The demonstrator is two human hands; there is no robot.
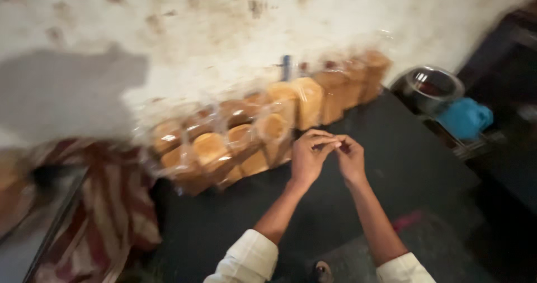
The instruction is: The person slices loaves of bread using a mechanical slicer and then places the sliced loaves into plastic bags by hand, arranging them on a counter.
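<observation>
Both hands met over dark bench (pixel 403 165); left hand (pixel 309 158) and right hand (pixel 351 158) fingertips pinched together on something small, unidentifiable; bagged bread loaves (pixel 263 132) just beyond; a steady grip is called for next

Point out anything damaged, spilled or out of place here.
The wall behind the bagged bread loaves is blotched with brown stains. A striped cloth lies crumpled at the dark table's left end. Nothing looks spilled.

Bread loaves (pixel 268 132) just past the left hand (pixel 309 158) sit in glossy clear plastic. Dark matt tabletop (pixel 403 165) under both hands. Shiny metal bowl (pixel 430 87) beyond the right hand (pixel 351 160), soft blue cloth (pixel 465 118) beside it, rough stained wall (pixel 224 31) behind.
</observation>
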